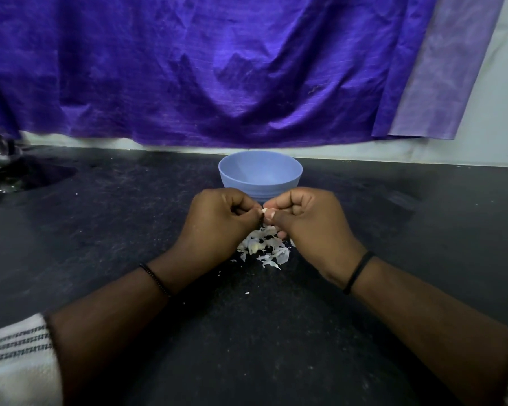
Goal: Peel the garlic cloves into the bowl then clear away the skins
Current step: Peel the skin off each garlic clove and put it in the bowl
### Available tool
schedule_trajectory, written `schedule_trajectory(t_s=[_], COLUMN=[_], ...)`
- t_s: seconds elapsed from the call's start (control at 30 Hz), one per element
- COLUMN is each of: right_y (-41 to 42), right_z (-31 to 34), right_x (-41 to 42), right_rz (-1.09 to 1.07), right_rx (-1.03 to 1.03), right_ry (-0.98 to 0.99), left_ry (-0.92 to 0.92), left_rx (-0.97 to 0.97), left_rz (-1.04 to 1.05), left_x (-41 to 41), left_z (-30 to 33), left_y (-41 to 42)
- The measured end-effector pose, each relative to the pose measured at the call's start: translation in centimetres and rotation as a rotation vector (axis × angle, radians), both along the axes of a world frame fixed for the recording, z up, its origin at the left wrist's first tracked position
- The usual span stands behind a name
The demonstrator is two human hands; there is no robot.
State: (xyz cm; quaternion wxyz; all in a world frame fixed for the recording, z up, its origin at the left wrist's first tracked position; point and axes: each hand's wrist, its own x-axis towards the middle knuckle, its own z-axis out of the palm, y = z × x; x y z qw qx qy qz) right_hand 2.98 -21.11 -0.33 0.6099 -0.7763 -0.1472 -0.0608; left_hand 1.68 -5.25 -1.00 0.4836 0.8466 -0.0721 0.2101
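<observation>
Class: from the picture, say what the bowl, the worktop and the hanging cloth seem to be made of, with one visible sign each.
Bowl: probably matte plastic; even pale blue, no glare.
Worktop: likely dark polished stone; speckled, scuffed, faintly reflective.
Cloth: woven fabric with a silky sheen; creases, fine horizontal threads.

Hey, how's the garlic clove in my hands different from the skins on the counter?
The garlic clove is one small piece pinched between the left hand and right hand, off the counter. The skins are many thin flakes lying heaped on the counter under the hands. Both are whitish.
</observation>
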Motion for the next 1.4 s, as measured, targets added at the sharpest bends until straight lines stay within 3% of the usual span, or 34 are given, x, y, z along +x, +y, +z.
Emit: schedule_trajectory(t_s=[0.17,0.33,0.7,0.83,1.03,1.23,1.4], right_y=[0.4,0.8,0.0,0.0,-0.3,-0.2,0.5], right_z=[-0.2,-0.6,-0.3,-0.2,-0.8,-0.2,0.1], right_x=[-0.1,0.0,0.2,0.3,0.4,0.0,0.5], right_rz=[-0.030,-0.027,0.001,-0.005,-0.071,-0.150,-0.190], right_rx=[0.112,0.100,0.204,0.205,0.061,-0.098,-0.129], right_ry=[0.083,0.097,0.188,0.152,-0.006,-0.151,-0.083], left_ry=[0.074,0.187,0.390,0.330,0.017,-0.035,-0.003], left_rx=[-0.118,-0.222,-0.424,-0.327,0.047,0.067,0.041], left_rz=[0.054,0.080,-0.026,-0.051,-0.004,-0.023,-0.074], left_x=[0.0,-0.3,0.5,0.9,1.2,1.0,1.3], left_z=[-0.2,0.1,1.7,1.9,1.0,1.0,1.0], left_y=[-1.3,-1.4,-2.1,-1.5,-0.6,-0.4,0.0])
